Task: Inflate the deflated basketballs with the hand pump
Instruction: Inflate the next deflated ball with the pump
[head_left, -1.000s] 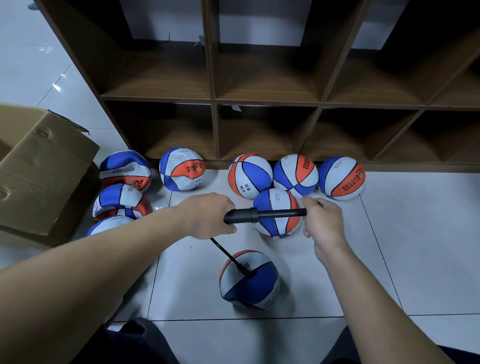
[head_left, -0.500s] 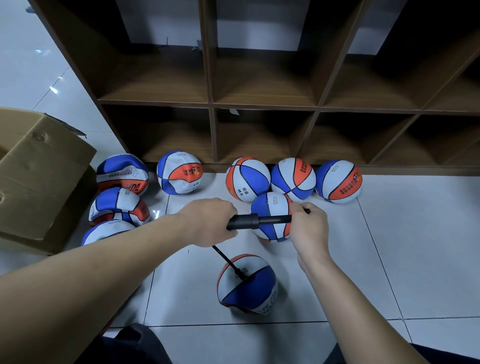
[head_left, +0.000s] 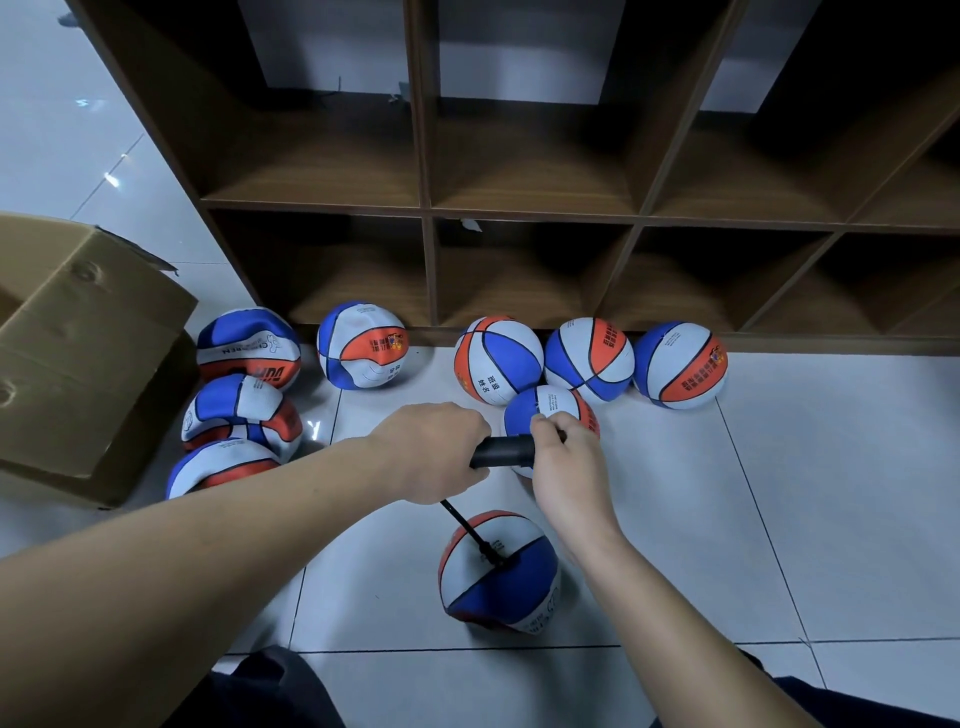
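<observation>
Head view is filled at the top by a wooden cubby shelf standing on the tiled floor, with a cardboard box set at the left. Along the shelf's foot a row of basketballs is seen: the rounder ones to the right, the dented, slack ones bunched beside the box. Nearer the person, one partly filled basketball is left lying free on the floor, below and between both hands, touched by neither. It is joined to the hand pump only by a thin black hose, whose end is seated at the ball's top.

The pump's black barrel is gripped by the left hand with its fingers curled round it. The handle end is held by the right hand, closed up against the barrel, so the plunger is judged to be nearly fully pushed in.

Since the ball is unheld, the risk is judged thus: a sideways tug on the hose during a stroke could roll the ball, bend or pull out the needle, and let the air be lost
</observation>
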